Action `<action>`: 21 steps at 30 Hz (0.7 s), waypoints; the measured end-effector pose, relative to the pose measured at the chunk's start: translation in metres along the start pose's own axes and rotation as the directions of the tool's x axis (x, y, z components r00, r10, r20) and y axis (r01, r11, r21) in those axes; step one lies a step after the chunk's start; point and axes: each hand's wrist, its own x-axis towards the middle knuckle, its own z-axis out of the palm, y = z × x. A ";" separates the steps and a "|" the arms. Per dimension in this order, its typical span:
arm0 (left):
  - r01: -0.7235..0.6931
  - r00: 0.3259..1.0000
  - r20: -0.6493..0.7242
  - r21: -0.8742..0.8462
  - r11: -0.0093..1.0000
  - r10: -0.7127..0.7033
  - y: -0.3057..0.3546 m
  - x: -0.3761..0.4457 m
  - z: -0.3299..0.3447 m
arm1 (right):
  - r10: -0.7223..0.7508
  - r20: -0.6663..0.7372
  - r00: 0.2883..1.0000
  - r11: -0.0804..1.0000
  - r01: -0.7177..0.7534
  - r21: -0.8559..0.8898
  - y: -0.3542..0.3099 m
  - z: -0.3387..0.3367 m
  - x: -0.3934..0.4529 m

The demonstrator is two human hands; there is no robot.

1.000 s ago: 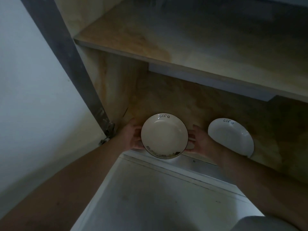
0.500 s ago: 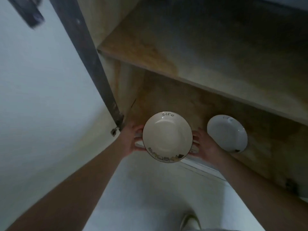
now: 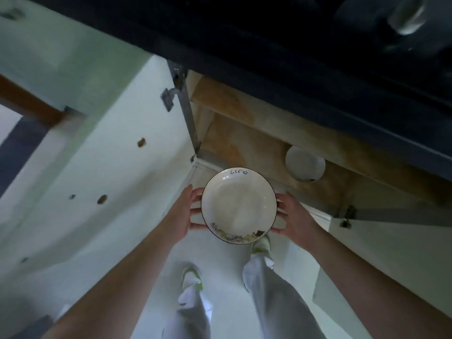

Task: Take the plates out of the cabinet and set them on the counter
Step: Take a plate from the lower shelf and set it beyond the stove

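Note:
A cream plate [image 3: 238, 204] with a dark rim, the word "life" at its far edge and a drawing at its near edge is held level over the floor, outside the cabinet. My left hand [image 3: 184, 212] grips its left rim and my right hand [image 3: 292, 216] grips its right rim. A second white plate [image 3: 304, 166] lies on the wooden bottom shelf [image 3: 239, 145] of the low cabinet, partly hidden under the dark counter edge [image 3: 293, 77] above.
The white cabinet door [image 3: 97, 155] stands swung open on the left, and another white door [image 3: 391, 253] is on the right. My legs and shoes [image 3: 192, 277] stand on the pale floor below the plate. A blurred glass object [image 3: 406, 15] sits on the dark counter.
Both hands have drawn the cream plate out of the cabinet towards me and upward. The view has pulled back, so the counter edge, doors, floor and my legs now show.

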 end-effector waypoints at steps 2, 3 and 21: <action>0.010 1.000 -0.024 -0.027 1.000 -0.010 0.005 -0.044 -0.003 | 0.012 0.027 1.000 1.000 -0.011 -0.025 -0.001 0.006 -0.045; 0.004 0.999 -0.042 -0.043 0.999 -0.006 0.008 -0.066 -0.006 | -0.006 0.053 0.999 0.998 0.009 -0.055 -0.001 0.008 -0.065; -0.229 0.970 0.050 -0.131 0.965 0.237 0.070 -0.355 -0.083 | -0.221 0.226 0.949 0.975 0.223 0.017 -0.032 0.086 -0.345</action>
